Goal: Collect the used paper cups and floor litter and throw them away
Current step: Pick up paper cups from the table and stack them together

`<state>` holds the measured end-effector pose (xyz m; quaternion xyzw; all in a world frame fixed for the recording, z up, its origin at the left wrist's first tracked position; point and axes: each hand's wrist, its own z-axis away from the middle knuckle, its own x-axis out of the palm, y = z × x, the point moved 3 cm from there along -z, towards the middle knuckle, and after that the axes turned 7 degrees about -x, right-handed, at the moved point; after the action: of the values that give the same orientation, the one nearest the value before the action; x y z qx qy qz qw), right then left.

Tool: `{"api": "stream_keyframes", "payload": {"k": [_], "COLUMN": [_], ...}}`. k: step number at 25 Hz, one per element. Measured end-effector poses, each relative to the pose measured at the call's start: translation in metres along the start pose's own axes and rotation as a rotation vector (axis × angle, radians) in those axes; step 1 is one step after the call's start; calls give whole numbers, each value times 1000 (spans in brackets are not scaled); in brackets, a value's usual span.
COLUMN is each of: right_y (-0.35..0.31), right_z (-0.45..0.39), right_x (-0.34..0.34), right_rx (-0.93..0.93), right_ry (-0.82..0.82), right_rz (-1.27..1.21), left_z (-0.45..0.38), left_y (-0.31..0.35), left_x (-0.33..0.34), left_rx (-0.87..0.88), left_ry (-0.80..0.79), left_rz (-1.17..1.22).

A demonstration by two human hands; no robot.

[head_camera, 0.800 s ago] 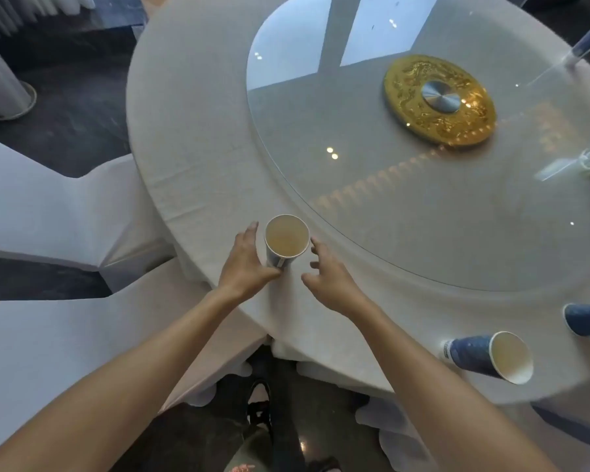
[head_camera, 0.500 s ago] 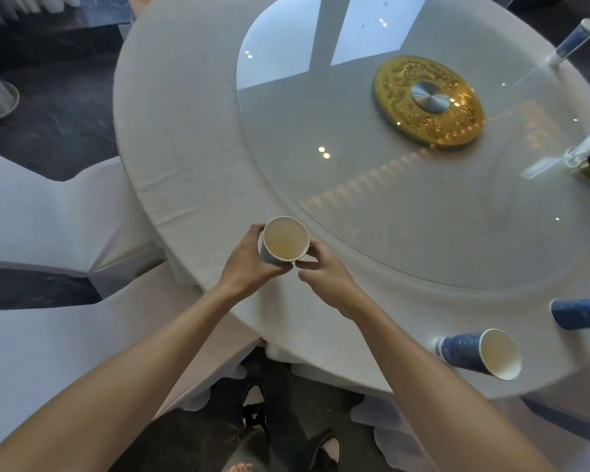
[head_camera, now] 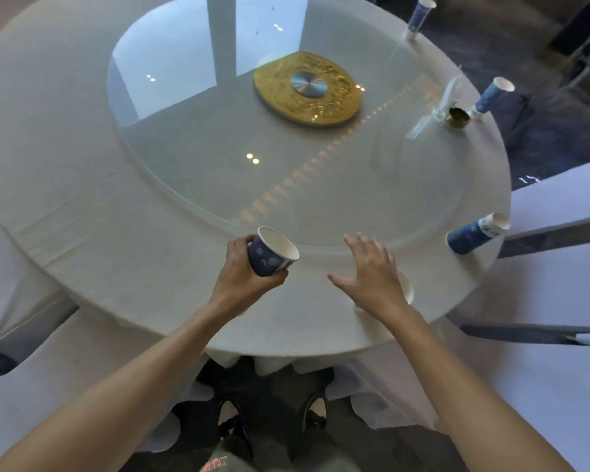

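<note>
Blue paper cup (head_camera: 272,252) gripped in left hand (head_camera: 241,277), tilted right (likely for stacking); right hand (head_camera: 372,272), open, hovers over near white-rimmed cup (head_camera: 407,290).

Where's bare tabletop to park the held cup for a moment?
The cloth left of the left hand, between table edge and glass turntable, is bare. The turntable's near half is bare too. The right rim is crowded: a cup under the right hand, then a tipped cup.
</note>
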<state>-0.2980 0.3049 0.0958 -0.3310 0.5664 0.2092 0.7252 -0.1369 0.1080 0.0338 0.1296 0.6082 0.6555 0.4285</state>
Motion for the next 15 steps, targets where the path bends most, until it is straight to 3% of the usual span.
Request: {"api": "stream_keyframes", "payload": {"k": [6,15], "right_y": [92,152], "right_z": [33,37], "right_x": [23,31], "right_rx": [182,87], "right_ry": [-184,-156], "right_rz": [-26,-340], "left_z": [31,85], "left_y": [17,30], "left_x": [69,128], "left_rx": [20,2], "left_ry": [-70,4], "left_rz": [-78,-176]}}
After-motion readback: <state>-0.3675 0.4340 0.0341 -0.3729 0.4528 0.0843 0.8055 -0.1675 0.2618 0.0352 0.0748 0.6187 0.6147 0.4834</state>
